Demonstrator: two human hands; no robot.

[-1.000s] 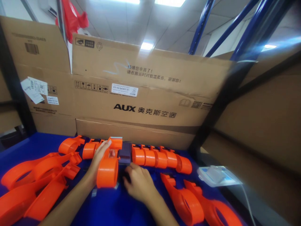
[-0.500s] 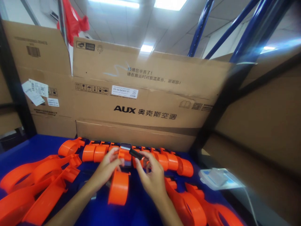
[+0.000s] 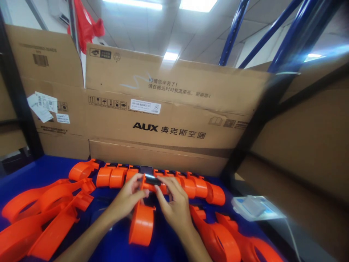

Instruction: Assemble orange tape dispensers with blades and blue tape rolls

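Both hands meet at the middle of the blue bench, holding one orange dispenser up off the surface, its round end hanging toward six o'clock. The left hand has its fingers closed around the head of the piece, and the right hand pinches a small black part against the head's top edge, thumb and forefinger nearly shut on it. As I see it, the black part is the weak point: it looks held only by fingertips, so a slip would drop it among the row of finished pieces just behind at twelve o'clock, or onto the dark bench where it would be hard to spot. Pressed in crooked, it may jam or sit skewed. The hanging end also swings close to the loose shells at four o'clock and could knock them; the pile at nine o'clock lies well apart
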